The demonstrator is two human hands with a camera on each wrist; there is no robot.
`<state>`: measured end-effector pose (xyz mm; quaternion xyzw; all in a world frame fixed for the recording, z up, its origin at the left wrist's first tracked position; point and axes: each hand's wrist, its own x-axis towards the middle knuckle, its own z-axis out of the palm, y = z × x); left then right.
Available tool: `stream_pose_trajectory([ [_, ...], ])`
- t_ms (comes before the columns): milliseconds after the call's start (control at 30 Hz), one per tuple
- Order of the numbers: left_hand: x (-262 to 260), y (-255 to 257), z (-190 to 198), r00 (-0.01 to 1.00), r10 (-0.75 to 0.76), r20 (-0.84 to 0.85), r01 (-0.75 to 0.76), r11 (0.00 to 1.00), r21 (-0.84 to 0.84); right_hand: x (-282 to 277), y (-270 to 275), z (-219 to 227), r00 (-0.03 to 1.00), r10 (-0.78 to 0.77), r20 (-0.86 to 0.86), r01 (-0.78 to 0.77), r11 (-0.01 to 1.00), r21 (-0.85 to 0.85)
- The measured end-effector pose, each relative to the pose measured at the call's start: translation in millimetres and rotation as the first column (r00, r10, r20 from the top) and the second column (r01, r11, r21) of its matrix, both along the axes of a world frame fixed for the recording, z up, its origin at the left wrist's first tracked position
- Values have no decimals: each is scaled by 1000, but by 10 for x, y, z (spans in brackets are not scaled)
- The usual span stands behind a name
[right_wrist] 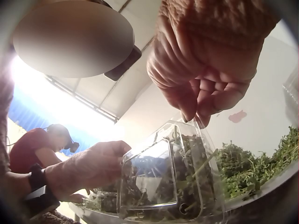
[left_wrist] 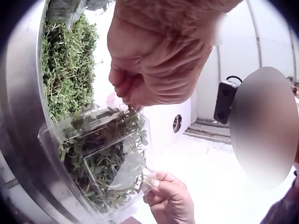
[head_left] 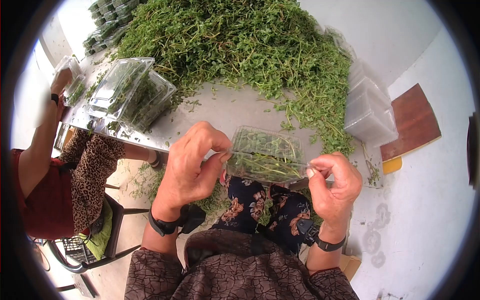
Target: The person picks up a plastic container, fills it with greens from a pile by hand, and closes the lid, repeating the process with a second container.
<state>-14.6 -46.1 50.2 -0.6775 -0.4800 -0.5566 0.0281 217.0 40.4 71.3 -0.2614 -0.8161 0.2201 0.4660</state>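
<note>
A clear plastic box (head_left: 267, 155) full of green sprigs is held between both hands over the table's near edge, its lid lying over the greens. The left hand (head_left: 195, 167) pinches the box's left end between thumb and fingers; the right hand (head_left: 336, 185) pinches its right end. In the left wrist view the left hand (left_wrist: 159, 60) grips a corner of the box (left_wrist: 103, 163), and the right hand (left_wrist: 172, 198) pinches another. From the right wrist view, the right hand (right_wrist: 210, 70) holds the rim of the box (right_wrist: 163, 182). Whether the lid is fastened I cannot tell.
A large heap of greens (head_left: 240, 45) covers the table's back. Filled boxes (head_left: 132, 95) lie at the left, more are stacked (head_left: 107, 22) behind. Empty clear boxes (head_left: 369, 107) stand at the right beside a brown board (head_left: 412, 122). Another person (head_left: 37, 185) sits at the left.
</note>
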Motion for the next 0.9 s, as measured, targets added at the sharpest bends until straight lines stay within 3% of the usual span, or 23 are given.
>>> stream_pose_trajectory([
  [467, 60, -3, 47, 994, 76, -77, -78, 997, -24, -39, -10, -5, 1000, -28, -6, 28, 999, -27],
  [667, 47, 34, -6, 999, 41, -4, -41, 999, 29, -36, 21, -48, 999, -22, -33, 21, 999, -34],
  [767, 49, 26, 15, 998, 56, -36, -56, 998, -13, -39, 24, -67, 999, -15, -47, 13, 999, -51],
  [900, 68, 46, -35, 996, 82, 45, -81, 996, -26, -60, 46, -113, 996, -29, -87, 21, 996, -88],
])
